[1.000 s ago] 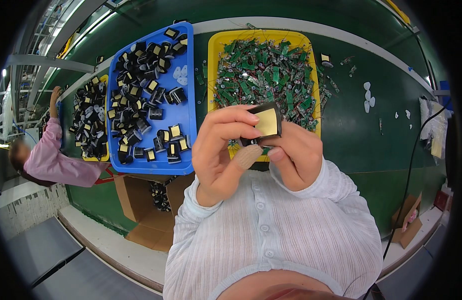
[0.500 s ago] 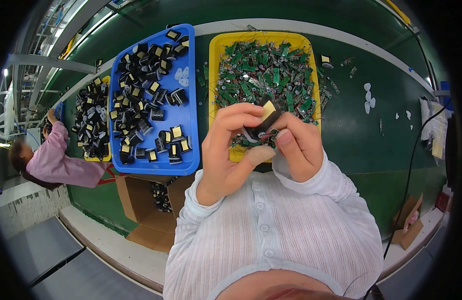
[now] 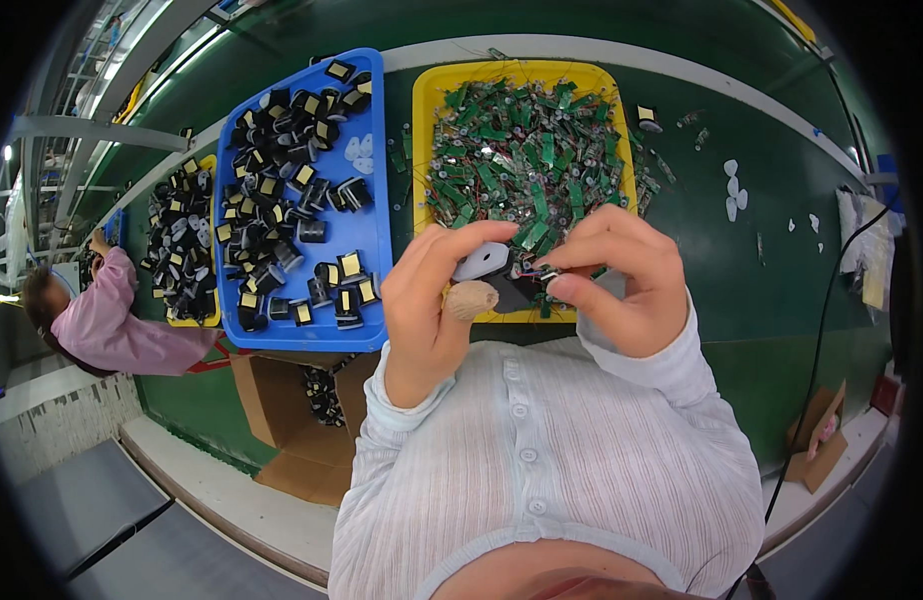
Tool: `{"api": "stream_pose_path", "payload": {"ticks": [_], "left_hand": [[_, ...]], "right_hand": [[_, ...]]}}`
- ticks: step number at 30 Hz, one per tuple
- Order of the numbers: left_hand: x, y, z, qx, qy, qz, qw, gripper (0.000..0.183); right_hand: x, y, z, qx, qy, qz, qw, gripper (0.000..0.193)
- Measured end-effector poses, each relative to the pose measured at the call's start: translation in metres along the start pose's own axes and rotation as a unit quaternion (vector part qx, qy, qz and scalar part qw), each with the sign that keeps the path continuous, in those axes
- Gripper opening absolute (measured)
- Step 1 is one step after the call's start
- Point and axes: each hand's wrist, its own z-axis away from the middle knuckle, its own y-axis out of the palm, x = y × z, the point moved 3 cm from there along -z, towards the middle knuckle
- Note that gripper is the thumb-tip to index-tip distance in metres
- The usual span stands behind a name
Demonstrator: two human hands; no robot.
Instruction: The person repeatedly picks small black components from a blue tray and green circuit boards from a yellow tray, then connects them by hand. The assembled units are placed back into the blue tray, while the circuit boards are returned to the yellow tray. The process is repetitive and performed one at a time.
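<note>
My left hand (image 3: 420, 310) grips a small black plastic housing (image 3: 520, 292) with a pale grey oval end piece (image 3: 485, 260). A tan covering wraps the thumb tip, which presses against the housing. From the right, my right hand (image 3: 637, 285) pinches thin wires (image 3: 529, 268) at the housing's side; whatever they join is partly hidden by the fingers. Both hands are over the near edge of a yellow tray (image 3: 422, 130) heaped with small green circuit boards (image 3: 527, 150) and their wires.
A blue tray (image 3: 377, 240) of black housings (image 3: 272, 185) stands left, with another yellow tray (image 3: 212, 310) beyond it. White oval pieces (image 3: 732, 187) lie on the green bench at right. An open cardboard box (image 3: 257, 400) sits below. A person in pink (image 3: 132, 325) works far left.
The housing has been turned, so its pale end piece shows instead of its yellow pad. My left hand has shifted slightly left, my right hand slightly right, with their fingers further apart.
</note>
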Motion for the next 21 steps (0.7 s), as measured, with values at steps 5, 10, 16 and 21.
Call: {"api": "stream_pose_path", "payload": {"ticks": [5, 10, 16, 21], "left_hand": [[0.003, 0.008, 0.003, -0.025, -0.038, 0.121, 0.992, 0.031], [0.003, 0.010, 0.005, -0.029, -0.063, 0.143, 0.987, 0.028], [0.003, 0.012, 0.004, -0.029, -0.047, 0.113, 0.992, 0.026], [0.001, 0.012, 0.001, -0.010, -0.038, 0.101, 0.994, 0.026]], "right_hand": [[-0.013, 0.010, 0.003, 0.033, 0.248, -0.349, 0.903, 0.021], [-0.022, 0.015, 0.001, 0.052, 0.218, -0.441, 0.869, 0.024], [-0.022, 0.015, -0.001, 0.042, 0.194, -0.433, 0.879, 0.024], [-0.016, 0.010, -0.004, 0.074, 0.205, -0.373, 0.902, 0.024]]}}
